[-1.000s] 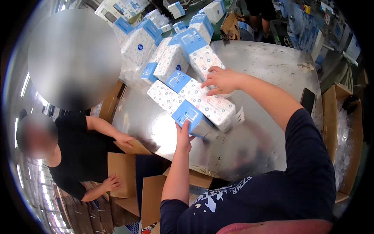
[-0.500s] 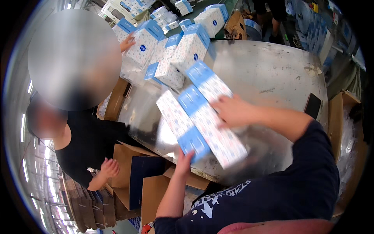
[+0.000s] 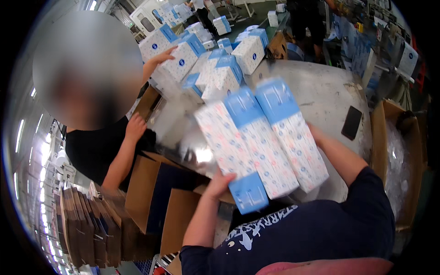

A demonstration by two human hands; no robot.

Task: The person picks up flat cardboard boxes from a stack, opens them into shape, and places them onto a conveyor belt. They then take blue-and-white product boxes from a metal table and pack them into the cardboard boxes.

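Three long tissue packs, white with a small pink and blue print and blue end bands, are held side by side between my hands. They tilt above the metal table, and the leftmost has its blue band at the near end. My left hand grips that pack's left side near its lower end, thumb on top. At the right side of the rightmost pack is my right hand, its fingers mostly hidden behind it.
Similar packs crowd the far side of the metal table. A co-worker's hand rests on one. A phone lies at right, by a carton of clear plastic. Open cartons and stacked flat cardboard stand at left.
A third pack now shows beside the two visible earlier. My right hand has gone from the packs' top to their right side. The packs look nearer. The co-worker's lower hand has moved up.
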